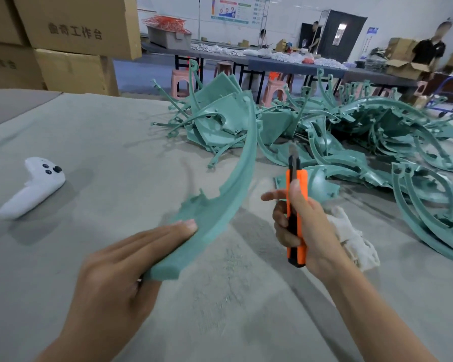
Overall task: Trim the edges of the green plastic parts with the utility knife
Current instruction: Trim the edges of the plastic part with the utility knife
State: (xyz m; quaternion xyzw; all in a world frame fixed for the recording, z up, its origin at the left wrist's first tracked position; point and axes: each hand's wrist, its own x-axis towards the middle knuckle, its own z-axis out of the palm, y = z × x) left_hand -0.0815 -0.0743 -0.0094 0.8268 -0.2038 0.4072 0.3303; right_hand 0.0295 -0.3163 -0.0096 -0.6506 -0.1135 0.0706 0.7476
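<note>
Head-worn, facing forward-down — close over table (115, 142)

Curved plastic part (237, 163): uniform teal green, the same shade as the pile of plastic parts (351, 126). Utility knife (303, 176): bright orange body with a black central strip. Game controller (34, 186): white, with black buttons and thumbstick. Table covering (110, 142): plain grey. Cardboard boxes (73, 24): tan brown with dark printed characters. Stools (181, 81): pink. Rag (351, 236): off-white. Bin (168, 39): grey, topped with orange-red pieces (165, 22).
</note>
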